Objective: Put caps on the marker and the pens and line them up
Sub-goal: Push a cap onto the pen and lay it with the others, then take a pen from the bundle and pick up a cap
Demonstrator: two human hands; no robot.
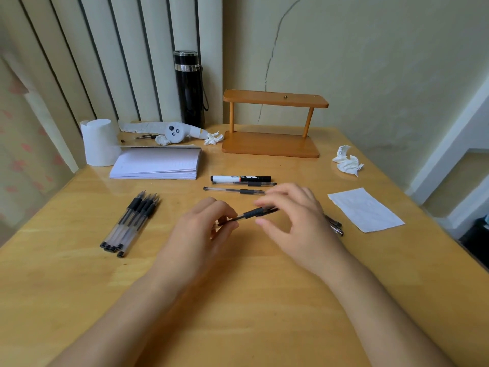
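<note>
My left hand [209, 229] holds a clear pen [251, 213] with a black grip by its rear end, above the middle of the table. My right hand [293, 215] is at the pen's tip end, fingers curled around it; a cap there is blurred and hard to make out. Beyond the hands lie a capped white-and-black marker [239, 178] and two capped pens [242, 188], side by side in a row. Several uncapped pens [132, 221] lie bunched at the left. Loose caps [335, 225] peek out behind my right hand.
The wooden table [238, 300] also carries an open notebook [158, 164], a paper roll [99, 141], a black flask [190, 88], a small wooden shelf [272, 123], crumpled tissues [347, 161] and a flat white paper [366, 209] at the right.
</note>
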